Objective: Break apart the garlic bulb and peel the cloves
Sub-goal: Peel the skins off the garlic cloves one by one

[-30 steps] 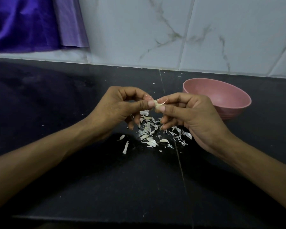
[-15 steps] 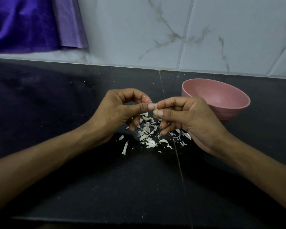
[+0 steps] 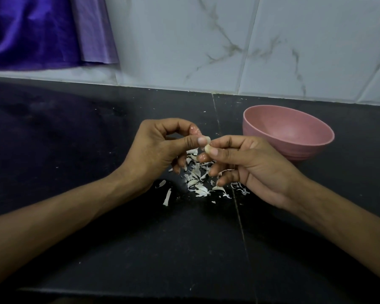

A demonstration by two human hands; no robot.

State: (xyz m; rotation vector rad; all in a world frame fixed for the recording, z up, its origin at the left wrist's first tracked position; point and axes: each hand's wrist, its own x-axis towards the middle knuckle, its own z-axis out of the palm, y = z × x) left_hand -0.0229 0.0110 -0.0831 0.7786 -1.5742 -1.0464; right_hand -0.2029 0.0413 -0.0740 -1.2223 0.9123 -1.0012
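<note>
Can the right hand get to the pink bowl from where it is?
Probably yes. The right hand is beside the pink bowl with nothing between them, but it is pinching the garlic clove together with the left hand.

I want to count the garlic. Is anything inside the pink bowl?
Cannot tell. The round pink bowl stands upright on the black counter; the inner wall in view looks bare, the bottom is hidden.

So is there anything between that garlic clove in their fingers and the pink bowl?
Nothing visible. The garlic clove is pinched between both hands, and the right hand lies on the side toward the pink bowl. Only bare counter separates hand and bowl; the peel scraps lie below the hands.
</note>
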